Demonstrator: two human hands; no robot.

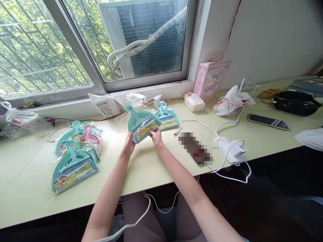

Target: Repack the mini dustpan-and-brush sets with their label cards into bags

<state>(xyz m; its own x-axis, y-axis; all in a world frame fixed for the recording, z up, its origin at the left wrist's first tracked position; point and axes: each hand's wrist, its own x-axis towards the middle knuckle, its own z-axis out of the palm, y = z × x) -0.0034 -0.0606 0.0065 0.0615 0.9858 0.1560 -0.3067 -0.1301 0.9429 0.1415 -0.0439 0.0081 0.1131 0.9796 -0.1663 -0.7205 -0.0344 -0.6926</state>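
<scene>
A teal dustpan and brush set (141, 121) with a yellow printed label is held up over the table, tilted toward me. My left hand (129, 145) grips its lower left corner, and my right hand (155, 137) is closed on its lower right edge, thumb on the label. Just behind it, another teal set (168, 117) in clear wrap lies on the table. To the left is a pile of wrapped sets, with a teal one (75, 168) in front, a pink one (92, 137) and further teal ones behind.
Right of my hands lie a pixelated phone (195, 148), a white power strip (230, 149) with cables, and a dark phone (267, 121). Along the back stand a tissue pack (193, 102), a pink box (211, 80) and a white plastic bag (228, 101). A white cable (137, 218) crosses my lap.
</scene>
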